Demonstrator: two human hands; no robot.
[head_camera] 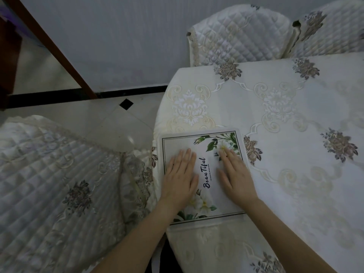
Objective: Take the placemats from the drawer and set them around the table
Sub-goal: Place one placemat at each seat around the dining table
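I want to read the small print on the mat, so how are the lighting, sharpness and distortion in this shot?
Head view: dim, bluish light, no hard shadows; wide-angle bending curves the table edge; the placemat under both flat hands, left hand and right hand, shows "Beautiful" clearly, but the tiny line beside it is too soft to read; the chair cover looks blurred.

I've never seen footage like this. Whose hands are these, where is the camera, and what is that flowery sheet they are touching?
No machine here: a person wears one wide-angle camera on the head, looking down at both bare hands. The left hand and right hand lie flat, fingers straight, on a white rectangular placemat printed with green leaves and the word "Beautiful". Nothing is gripped. The placemat lies at the edge of a table under a cream embroidered tablecloth. Chairs in quilted cream covers stand around it.
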